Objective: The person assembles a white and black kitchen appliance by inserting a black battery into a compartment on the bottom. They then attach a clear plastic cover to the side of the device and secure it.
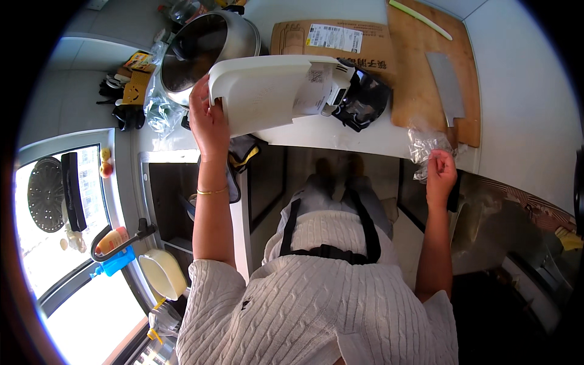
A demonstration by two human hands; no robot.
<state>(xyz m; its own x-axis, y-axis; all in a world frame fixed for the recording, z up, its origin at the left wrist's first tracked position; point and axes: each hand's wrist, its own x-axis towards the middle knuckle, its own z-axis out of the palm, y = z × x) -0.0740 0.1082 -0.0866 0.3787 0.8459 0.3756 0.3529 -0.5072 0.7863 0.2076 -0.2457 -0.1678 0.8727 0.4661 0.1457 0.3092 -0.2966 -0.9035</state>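
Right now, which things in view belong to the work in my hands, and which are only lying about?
Work in hand:
- white plastic unit, held by the left hand
- clear plastic wrap, pinched by the right hand

Seemingly just lying about:
- knife and green stalk, on the cutting board
- lidded pot
- cardboard box, though perhaps connected

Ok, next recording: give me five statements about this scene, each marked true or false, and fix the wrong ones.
1. The left hand grips a rounded white plastic casing. True.
2. The right hand is empty. False: its fingers pinch crumpled clear plastic film.
3. A broad steel cleaver lies on the rectangular wooden cutting board. True.
4. A slim pale-green stalk lies in the large steel pot. False: it lies on the board.
5. The flat brown cardboard box is left of the board. True.
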